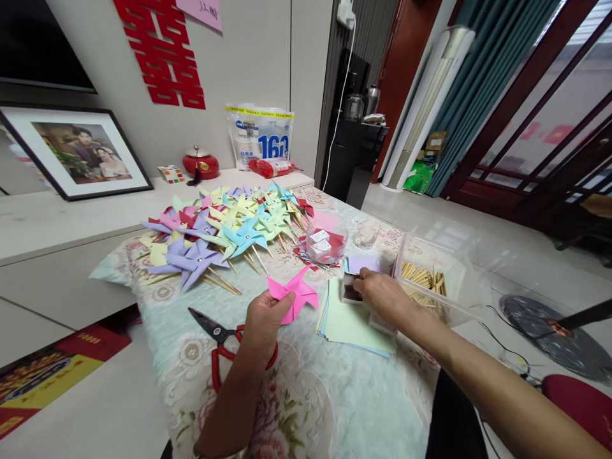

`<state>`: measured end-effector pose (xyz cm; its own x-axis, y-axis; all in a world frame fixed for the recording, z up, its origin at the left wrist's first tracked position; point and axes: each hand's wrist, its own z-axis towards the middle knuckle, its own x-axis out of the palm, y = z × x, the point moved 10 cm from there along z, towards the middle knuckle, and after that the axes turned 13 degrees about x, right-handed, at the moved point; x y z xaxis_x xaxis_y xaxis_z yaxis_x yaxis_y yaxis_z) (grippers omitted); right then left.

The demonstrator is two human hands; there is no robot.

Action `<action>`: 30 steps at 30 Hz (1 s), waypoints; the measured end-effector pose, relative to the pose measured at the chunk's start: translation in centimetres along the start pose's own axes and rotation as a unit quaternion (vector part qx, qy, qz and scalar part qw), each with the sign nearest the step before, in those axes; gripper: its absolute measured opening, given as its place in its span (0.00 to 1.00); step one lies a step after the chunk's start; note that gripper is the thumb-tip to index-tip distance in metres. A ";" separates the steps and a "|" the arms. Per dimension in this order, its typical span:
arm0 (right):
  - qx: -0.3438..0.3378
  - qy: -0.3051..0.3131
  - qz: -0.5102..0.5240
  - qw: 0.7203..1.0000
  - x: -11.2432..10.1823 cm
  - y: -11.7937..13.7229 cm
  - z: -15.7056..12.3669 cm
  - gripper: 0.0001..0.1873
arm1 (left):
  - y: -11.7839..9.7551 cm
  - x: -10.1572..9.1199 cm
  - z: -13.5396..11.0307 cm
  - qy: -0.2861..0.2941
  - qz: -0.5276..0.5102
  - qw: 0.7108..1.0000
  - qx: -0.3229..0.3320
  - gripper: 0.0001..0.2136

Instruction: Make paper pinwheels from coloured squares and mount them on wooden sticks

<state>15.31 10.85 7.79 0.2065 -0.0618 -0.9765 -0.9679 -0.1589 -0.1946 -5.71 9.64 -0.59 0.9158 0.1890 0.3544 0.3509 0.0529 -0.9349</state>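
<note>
Closest, my left hand (264,319) pinches a pink folded-paper pinwheel (294,293) above the counter (306,395). My right hand (382,296) touches a small dark box (351,292), grip unclear. A looser pinch could let the folds spring open.

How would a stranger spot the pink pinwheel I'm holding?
Find the table with the floral cloth and its far heap of pastel pinwheels. Nearer, above the red-handled scissors, the left hand pinches the pink pinwheel. Unlike the rest, it is held clear of the heap, with no stick showing.
</note>
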 end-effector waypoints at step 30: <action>-0.077 0.065 -0.090 0.991 1.6 1.5 1.5 0.16 | 0.1 0.0 0.0 0.000 0.004 1.000 0.002 0.15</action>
<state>13.98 12.02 5.79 0.4003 -0.1441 -0.9050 -0.8824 -0.3272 -0.3382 -5.71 9.68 -0.72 0.9186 0.1896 0.3467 0.3425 0.0555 -0.9379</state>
